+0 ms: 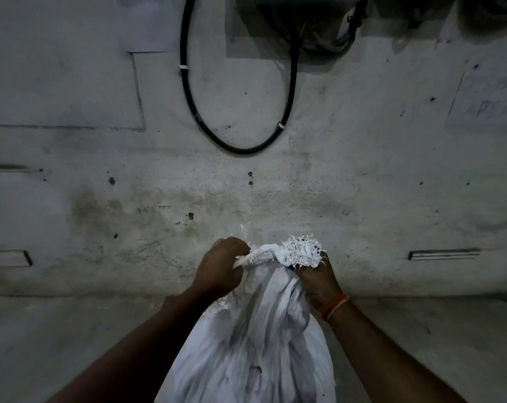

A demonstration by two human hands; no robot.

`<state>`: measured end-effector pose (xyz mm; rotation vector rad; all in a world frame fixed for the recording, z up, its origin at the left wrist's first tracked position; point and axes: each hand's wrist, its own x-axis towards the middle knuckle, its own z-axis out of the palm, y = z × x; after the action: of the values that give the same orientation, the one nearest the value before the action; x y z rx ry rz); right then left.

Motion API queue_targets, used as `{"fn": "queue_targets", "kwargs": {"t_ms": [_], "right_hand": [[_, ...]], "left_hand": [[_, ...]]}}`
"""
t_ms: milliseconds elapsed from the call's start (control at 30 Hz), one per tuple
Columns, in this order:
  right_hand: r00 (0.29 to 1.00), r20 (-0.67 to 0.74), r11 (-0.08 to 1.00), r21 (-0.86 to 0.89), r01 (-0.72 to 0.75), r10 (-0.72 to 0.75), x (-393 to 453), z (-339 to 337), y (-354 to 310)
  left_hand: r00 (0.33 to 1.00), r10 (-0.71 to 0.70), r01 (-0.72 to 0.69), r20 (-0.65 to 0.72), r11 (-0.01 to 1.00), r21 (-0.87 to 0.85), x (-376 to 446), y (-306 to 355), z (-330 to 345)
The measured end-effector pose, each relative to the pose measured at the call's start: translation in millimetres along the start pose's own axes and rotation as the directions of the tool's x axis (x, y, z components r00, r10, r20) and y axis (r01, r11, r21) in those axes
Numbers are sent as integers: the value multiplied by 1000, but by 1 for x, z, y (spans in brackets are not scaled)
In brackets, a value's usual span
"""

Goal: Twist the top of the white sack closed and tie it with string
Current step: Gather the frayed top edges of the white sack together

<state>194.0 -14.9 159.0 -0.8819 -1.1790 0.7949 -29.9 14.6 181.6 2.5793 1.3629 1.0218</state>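
Hands: left hand point(219, 267) clenched on a pale strand, probably string point(242, 259), at the sack point(255, 330) neck; right hand point(319, 282) gripping the gathered neck just under the frayed top point(300, 251). Sack: white, upright between the forearms, near the wall point(363, 184). Risks, as judged: neck untwisting if the right grip eases; strand slipping off the neck before a knot sets; frayed fibres snagging the strand. Surroundings: black cable point(188, 97) looped on the wall, well above. Obstructions: none visible.
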Motion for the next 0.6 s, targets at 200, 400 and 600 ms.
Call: {"fn": "queue_targets", "kwargs": {"t_ms": [200,400,600], "right_hand": [[996,-62,998,11,-68,69,1,-12,17],[999,-43,1000,-24,-17,16,3,-20,24],[1000,-22,1000,-20,-7,6,4,-28,27]], "left_hand": [[985,-33,18,168,996,92,-10,-23,10],[876,-118,66,467,990,125,-2,-22,3],[935,61,-94,350,992,79,-1,-16,0]]}}
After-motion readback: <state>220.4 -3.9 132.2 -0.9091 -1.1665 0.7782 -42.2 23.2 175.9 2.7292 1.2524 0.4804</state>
